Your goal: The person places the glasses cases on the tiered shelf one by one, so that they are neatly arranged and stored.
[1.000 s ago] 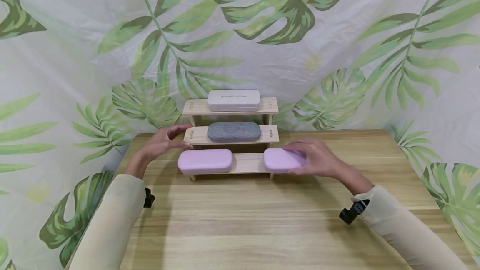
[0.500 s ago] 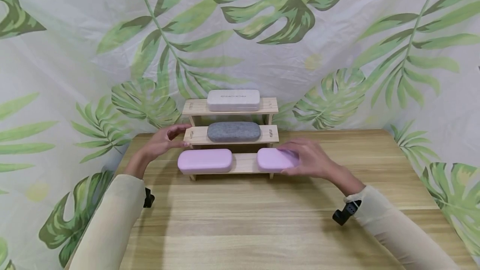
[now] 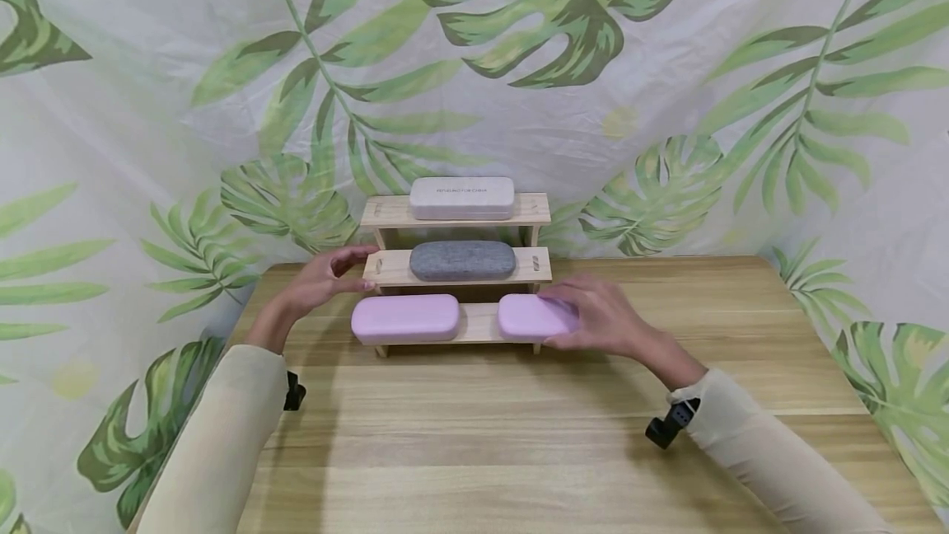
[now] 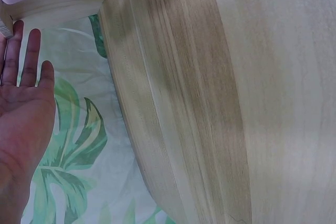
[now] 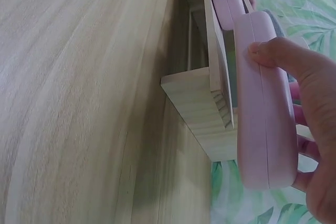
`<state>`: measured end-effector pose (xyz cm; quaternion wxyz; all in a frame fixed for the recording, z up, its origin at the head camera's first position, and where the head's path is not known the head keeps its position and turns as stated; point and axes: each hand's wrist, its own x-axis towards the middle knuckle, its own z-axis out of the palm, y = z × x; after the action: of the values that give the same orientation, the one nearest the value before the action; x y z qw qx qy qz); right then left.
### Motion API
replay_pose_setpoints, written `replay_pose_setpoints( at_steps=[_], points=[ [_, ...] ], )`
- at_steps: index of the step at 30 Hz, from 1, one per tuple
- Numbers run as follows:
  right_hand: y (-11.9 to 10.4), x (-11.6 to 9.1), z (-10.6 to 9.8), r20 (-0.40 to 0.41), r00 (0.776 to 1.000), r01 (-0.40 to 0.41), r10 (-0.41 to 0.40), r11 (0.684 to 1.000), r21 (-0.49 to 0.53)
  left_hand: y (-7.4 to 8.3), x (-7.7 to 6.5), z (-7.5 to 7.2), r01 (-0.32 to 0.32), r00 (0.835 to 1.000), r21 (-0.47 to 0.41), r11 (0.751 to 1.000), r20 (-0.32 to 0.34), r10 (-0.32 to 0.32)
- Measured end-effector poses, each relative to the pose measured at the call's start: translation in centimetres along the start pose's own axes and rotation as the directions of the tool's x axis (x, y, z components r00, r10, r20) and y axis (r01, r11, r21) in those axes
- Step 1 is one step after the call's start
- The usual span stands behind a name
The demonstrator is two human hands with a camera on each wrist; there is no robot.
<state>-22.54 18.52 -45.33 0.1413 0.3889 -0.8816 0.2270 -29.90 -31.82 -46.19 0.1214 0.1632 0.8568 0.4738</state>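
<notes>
My right hand (image 3: 602,316) grips a pink glasses case (image 3: 528,317) by its right end, over the right part of the lowest step of a wooden tiered stand (image 3: 480,322). In the right wrist view the thumb (image 5: 270,51) presses on the seam side of that case, and the fingers reach round behind. A second pink glasses case (image 3: 405,318) lies on the left of the same step. My left hand (image 3: 320,283) is at the stand's left end by the middle step; the left wrist view shows its fingers (image 4: 31,59) extended, fingertips right at the wood.
A grey fabric glasses case (image 3: 461,260) rests on the middle step and a whitish case with lettering (image 3: 461,199) on the top one. The stand is at the back of a wooden table (image 3: 474,443), before a leaf-patterned cloth (image 3: 519,130).
My right hand has moved left with the pink glasses case, narrowing the gap to the other pink case. My left hand stays at the stand's left end.
</notes>
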Motion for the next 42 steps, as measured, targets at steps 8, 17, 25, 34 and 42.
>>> replay_pose_setpoints(
  at_steps=[8, 17, 25, 34, 42],
  points=[
    [-0.7, 0.6, 0.6, 0.003, 1.0, -0.016, 0.016, 1.0, 0.003, 0.1, -0.1, 0.0, -0.001, 1.0, -0.004, 1.0, -0.017, 0.001],
    [-1.3, 1.0, 1.2, 0.029, 0.999, -0.046, 0.046, 0.999, 0.007, 0.1, -0.1, 0.0, 0.004, 1.0, -0.001, 1.0, -0.016, -0.004],
    [-1.2, 1.2, 1.6, 0.021, 0.999, -0.031, 0.031, 1.0, 0.0, 0.0, 0.0, 0.0, 0.015, 1.0, -0.002, 1.0, -0.004, -0.015],
    [-1.3, 1.3, 2.1, -0.008, 1.0, -0.006, 0.006, 1.0, -0.019, 0.1, 0.0, -0.1, 0.018, 1.0, 0.013, 1.0, 0.0, -0.018],
    [-1.3, 1.5, 2.6, -0.002, 1.0, -0.001, 0.001, 0.999, -0.042, 0.1, 0.0, -0.1, 0.016, 1.0, -0.004, 1.0, -0.002, -0.016]
  ],
)
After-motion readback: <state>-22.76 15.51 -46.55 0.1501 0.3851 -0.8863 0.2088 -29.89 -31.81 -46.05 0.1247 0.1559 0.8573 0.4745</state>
